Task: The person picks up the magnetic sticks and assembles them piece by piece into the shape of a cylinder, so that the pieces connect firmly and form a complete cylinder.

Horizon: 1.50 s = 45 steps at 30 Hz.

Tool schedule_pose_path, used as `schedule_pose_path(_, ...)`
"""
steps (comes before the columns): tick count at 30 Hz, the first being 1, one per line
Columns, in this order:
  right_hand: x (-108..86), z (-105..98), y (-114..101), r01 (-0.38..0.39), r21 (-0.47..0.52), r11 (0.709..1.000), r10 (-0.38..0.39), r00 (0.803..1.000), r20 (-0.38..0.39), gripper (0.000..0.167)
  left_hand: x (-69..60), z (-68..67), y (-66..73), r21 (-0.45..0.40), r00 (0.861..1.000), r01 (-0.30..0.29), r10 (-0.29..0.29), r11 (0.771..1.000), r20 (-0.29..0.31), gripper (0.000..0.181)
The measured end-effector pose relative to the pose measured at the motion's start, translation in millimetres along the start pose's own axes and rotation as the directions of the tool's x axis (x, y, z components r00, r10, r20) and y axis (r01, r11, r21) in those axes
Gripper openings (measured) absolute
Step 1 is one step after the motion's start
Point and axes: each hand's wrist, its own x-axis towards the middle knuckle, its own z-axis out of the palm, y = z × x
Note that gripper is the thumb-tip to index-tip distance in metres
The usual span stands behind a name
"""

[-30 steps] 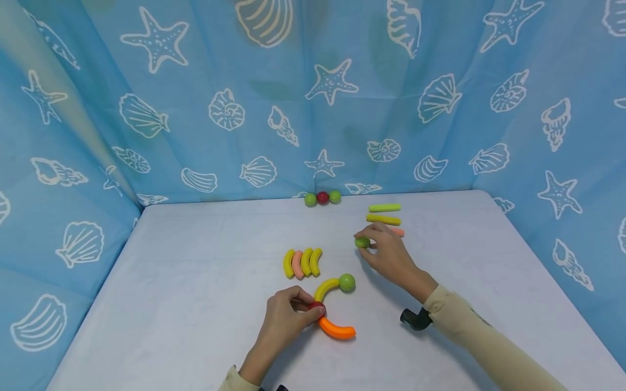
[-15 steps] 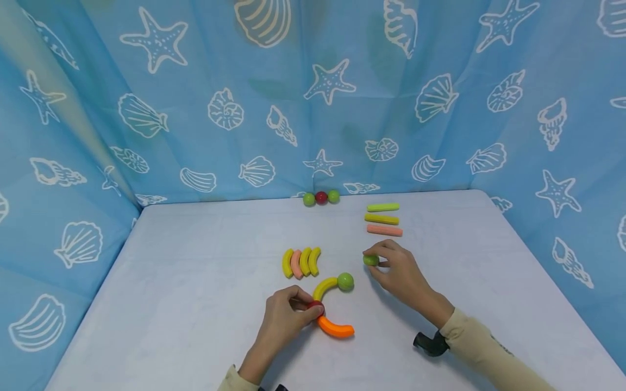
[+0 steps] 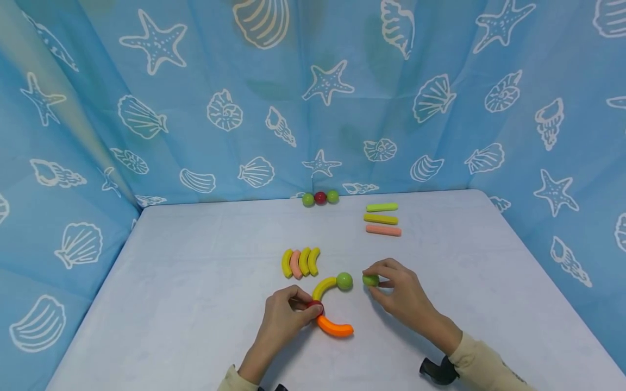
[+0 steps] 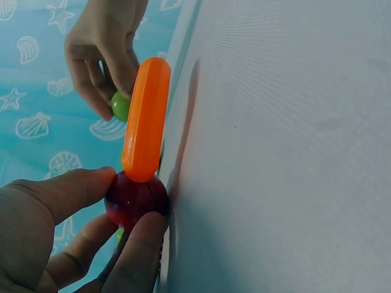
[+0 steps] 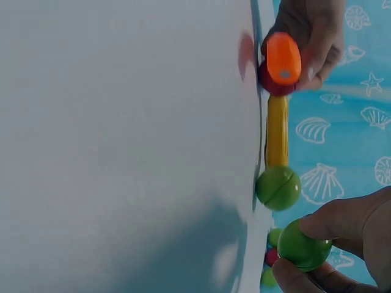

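My left hand pinches a red ball low over the white table. From that ball an orange curved stick reaches toward the right, and a yellow curved stick bends up to a green ball; they form an open arc. My right hand holds another green ball between thumb and fingers, a short gap to the right of the arc's green ball. In the left wrist view the orange stick stands out from the red ball.
Several curved sticks, yellow and pink, lie side by side behind the arc. Three straight sticks lie farther back right. Two green balls and a red ball sit at the table's back edge, before a blue shell-print curtain.
My right hand has come toward me from beside the straight sticks, carrying its green ball, and uncovered the pink stick. My left hand stays on the red ball.
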Motion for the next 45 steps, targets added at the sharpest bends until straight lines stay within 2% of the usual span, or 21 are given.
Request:
schedule_pose_path(12,-22.6,3.3,-13.1,-0.083,0.137,0.987,0.077,0.996,0.048,0.037,-0.8,0.1,0.6,-0.003,1.000,0.013,-0.013,1.000,0.000,0.020)
schedule_pose_path(20,-34.5,7.2,-19.5,-0.092,0.215,0.972,0.080,0.995,0.062,0.039,0.2,-0.4,0.5,0.005,1.000,0.016,-0.016,1.000,0.000,0.019)
schedule_pose_path(31,-45.2,6.8,-36.9,-0.150,0.323,0.934,0.114,0.985,0.128,0.035,0.4,-0.8,1.3,-0.006,1.000,0.006,-0.006,1.000,0.011,0.021)
schedule_pose_path(34,-46.8,8.5,-38.1,-0.169,0.321,0.932,0.128,0.981,0.146,0.036,0.5,-0.4,1.2,-0.010,1.000,0.011,-0.011,1.000,0.009,0.020)
schedule_pose_path(39,-49.6,11.0,-38.9,-0.238,0.295,0.925,0.193,0.965,0.176,0.036,0.7,0.0,1.0,-0.022,1.000,0.008,-0.007,1.000,0.011,0.020)
schedule_pose_path(45,-49.9,11.2,-40.8,-0.255,0.307,0.917,0.206,0.961,0.183,0.034,0.7,0.2,1.5,-0.028,1.000,0.008,-0.007,1.000,0.015,0.020)
